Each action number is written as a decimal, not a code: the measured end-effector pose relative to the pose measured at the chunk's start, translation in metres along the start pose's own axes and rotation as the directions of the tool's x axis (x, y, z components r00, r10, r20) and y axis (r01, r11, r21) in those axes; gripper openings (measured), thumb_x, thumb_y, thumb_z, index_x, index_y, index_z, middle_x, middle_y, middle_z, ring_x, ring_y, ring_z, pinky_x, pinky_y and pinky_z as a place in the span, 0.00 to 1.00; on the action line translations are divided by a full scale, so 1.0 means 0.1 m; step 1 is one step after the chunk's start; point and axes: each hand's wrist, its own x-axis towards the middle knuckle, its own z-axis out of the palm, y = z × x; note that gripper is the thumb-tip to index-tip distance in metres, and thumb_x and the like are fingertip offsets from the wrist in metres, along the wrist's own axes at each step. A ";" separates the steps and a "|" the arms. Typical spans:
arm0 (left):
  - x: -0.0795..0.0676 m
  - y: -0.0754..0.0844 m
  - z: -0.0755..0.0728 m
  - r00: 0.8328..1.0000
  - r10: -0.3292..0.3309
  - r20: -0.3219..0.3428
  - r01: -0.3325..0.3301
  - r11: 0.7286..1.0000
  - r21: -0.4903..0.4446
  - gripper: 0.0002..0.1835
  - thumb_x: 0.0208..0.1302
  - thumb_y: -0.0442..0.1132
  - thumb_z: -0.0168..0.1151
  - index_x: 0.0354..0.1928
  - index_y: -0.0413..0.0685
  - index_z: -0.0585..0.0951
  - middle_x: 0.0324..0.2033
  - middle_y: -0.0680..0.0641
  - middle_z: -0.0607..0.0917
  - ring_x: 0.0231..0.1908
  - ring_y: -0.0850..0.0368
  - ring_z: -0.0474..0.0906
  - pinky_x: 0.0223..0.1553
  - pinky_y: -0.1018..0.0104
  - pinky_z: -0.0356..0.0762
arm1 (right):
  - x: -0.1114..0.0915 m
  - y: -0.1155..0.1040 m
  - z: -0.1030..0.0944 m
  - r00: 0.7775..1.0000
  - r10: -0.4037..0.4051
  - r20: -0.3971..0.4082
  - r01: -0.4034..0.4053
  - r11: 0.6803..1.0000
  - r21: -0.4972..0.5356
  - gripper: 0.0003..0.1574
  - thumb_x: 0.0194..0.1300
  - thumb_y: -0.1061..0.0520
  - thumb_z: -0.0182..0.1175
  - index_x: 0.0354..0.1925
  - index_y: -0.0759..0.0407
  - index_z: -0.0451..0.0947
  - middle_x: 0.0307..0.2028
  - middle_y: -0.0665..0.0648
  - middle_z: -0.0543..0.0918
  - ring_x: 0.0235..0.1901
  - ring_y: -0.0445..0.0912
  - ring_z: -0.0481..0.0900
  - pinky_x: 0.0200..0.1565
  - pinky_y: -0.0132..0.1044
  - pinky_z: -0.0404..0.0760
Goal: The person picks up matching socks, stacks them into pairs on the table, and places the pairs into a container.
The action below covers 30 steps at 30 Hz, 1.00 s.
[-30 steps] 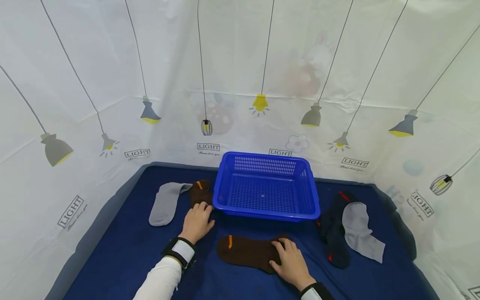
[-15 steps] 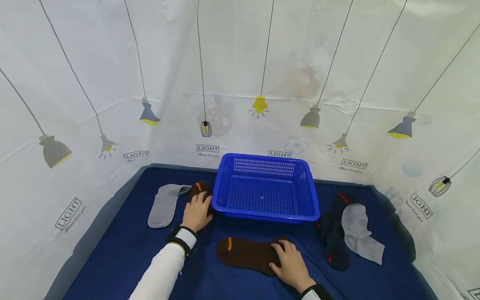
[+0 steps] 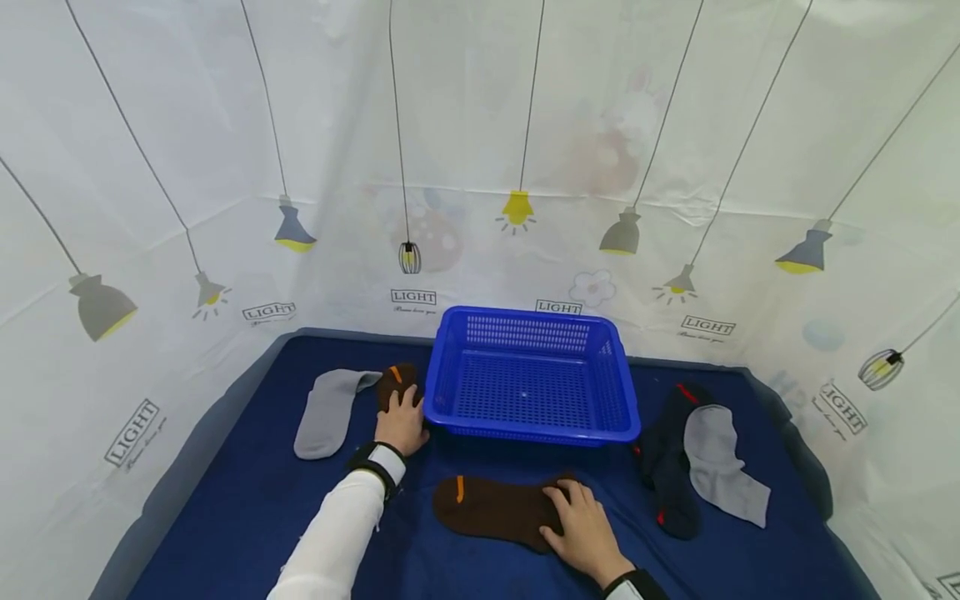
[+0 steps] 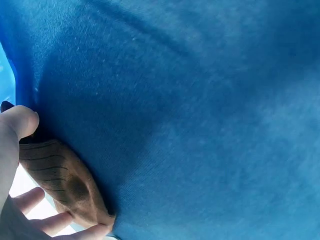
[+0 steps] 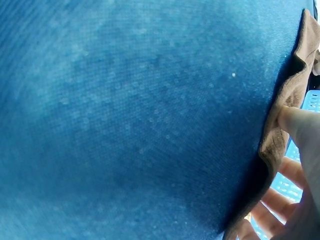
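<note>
My left hand (image 3: pixel 402 423) reaches over a brown sock (image 3: pixel 392 381) with an orange mark, left of the blue plastic basket (image 3: pixel 525 433). In the left wrist view its fingers (image 4: pixel 57 223) are spread along the sock, and the thumb lies by the other end. A second brown sock (image 3: pixel 491 508) lies flat in front of the basket. My right hand (image 3: pixel 587 533) rests on this sock's right end, thumb on the near side and fingers loosely bent on the far side. The right wrist view has the thumb against the sock's wavy edge.
A grey sock (image 3: pixel 326 414) lies left of the far brown one. To the right, dark socks with red marks (image 3: pixel 670 471) lie partly under another grey sock (image 3: pixel 720 462). Dark blue cloth (image 3: pixel 247 492) covers the table, and a white printed curtain (image 3: pixel 465 133) stands behind.
My left hand has moved forward over the far brown sock, and its wrist has shifted right. The right hand and the near sock have stayed put.
</note>
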 end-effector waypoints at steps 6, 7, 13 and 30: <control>0.02 -0.01 0.00 0.999 -0.044 -0.019 0.044 0.999 -0.009 0.32 0.46 0.44 0.68 0.58 0.58 0.72 0.59 0.39 0.68 0.57 0.30 0.64 0.35 0.37 0.73 | -0.01 -0.01 0.02 1.000 0.003 0.003 -0.003 1.000 -0.007 0.33 0.46 0.46 0.70 0.50 0.54 0.74 0.49 0.61 0.71 0.50 0.58 0.70 0.39 0.52 0.73; 0.03 -0.01 -0.01 0.999 -0.045 -0.029 0.045 0.999 -0.011 0.31 0.46 0.43 0.68 0.57 0.57 0.73 0.59 0.39 0.69 0.56 0.31 0.66 0.34 0.38 0.73 | -0.01 -0.01 0.02 1.000 0.005 0.005 -0.005 1.000 -0.007 0.33 0.46 0.46 0.70 0.50 0.54 0.74 0.50 0.61 0.71 0.50 0.58 0.70 0.39 0.52 0.73; 0.04 -0.05 0.08 0.996 -0.035 -0.079 0.038 0.999 0.037 0.17 0.53 0.41 0.62 0.47 0.54 0.78 0.48 0.41 0.74 0.42 0.38 0.73 0.31 0.44 0.74 | -0.01 -0.02 0.02 1.000 -0.002 0.005 0.002 1.000 0.005 0.33 0.46 0.47 0.70 0.50 0.54 0.73 0.50 0.61 0.71 0.50 0.58 0.70 0.40 0.52 0.73; -0.09 -0.06 -0.01 0.960 0.109 -0.256 -0.093 0.993 0.075 0.11 0.51 0.32 0.62 0.39 0.45 0.81 0.32 0.41 0.79 0.32 0.44 0.76 0.25 0.53 0.75 | -0.02 0.01 0.03 1.000 0.006 -0.030 -0.006 1.000 -0.004 0.33 0.46 0.48 0.70 0.50 0.54 0.74 0.49 0.61 0.71 0.50 0.59 0.70 0.40 0.53 0.73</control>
